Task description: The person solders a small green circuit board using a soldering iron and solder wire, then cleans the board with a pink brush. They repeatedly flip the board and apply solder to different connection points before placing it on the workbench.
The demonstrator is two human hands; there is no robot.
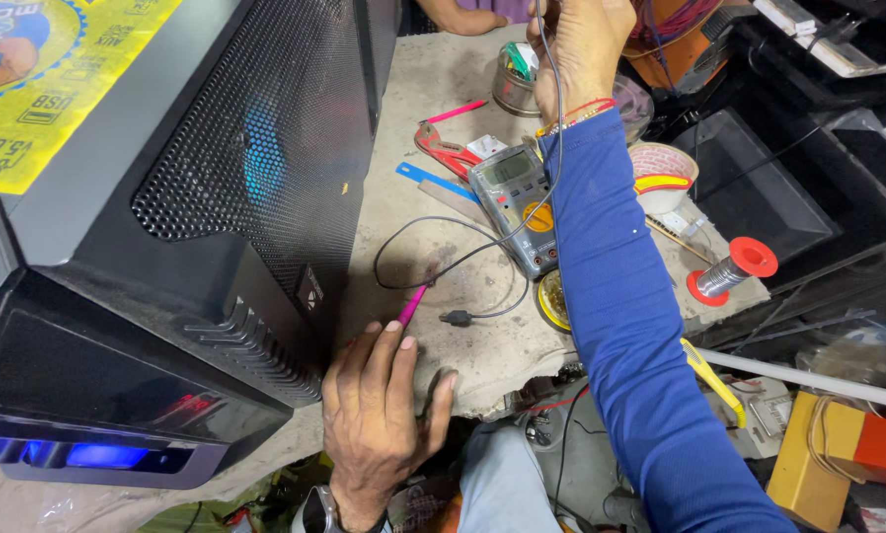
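right hand (581,44): top centre of frame, blue sleeve reaching up across the bench; fingers pinched shut on a thin black wire (551,118), held up off the surface.
left hand (384,405): bottom centre, flat on the bench edge, fingers loosely spread, gripping nothing; fingertips just beside the tip of a pink-handled tool (411,304).
black wire: runs down from the right hand over the multimeter (512,202), then loops across mid-frame bench to a small black plug (455,318) lying loose near the left hand.
wire handling: judged very light, limp, no stiffness; will sag and whip if tugged. Thin jacket, likely slippery in bare fingers. Pinch grip as now is right; for control take it close to the plug end, on the plug body, not the joint – that joint looks like the weak spot.
multimeter: grey, yellow dial, centre frame, lying face up under the sleeve's left edge.
bench (433,79): worn grey top; red pliers (443,150) and a blue strip above the meter, small tin at top centre.
speaker cabinet (216,178): big black box with mesh grille, fills left half, blue glow behind grille, touching bench edge.
solder spool (734,268): red flanges, right of the sleeve, on its side.
snag risk: the loop lies close to the pink tool; could drag it if lifted.
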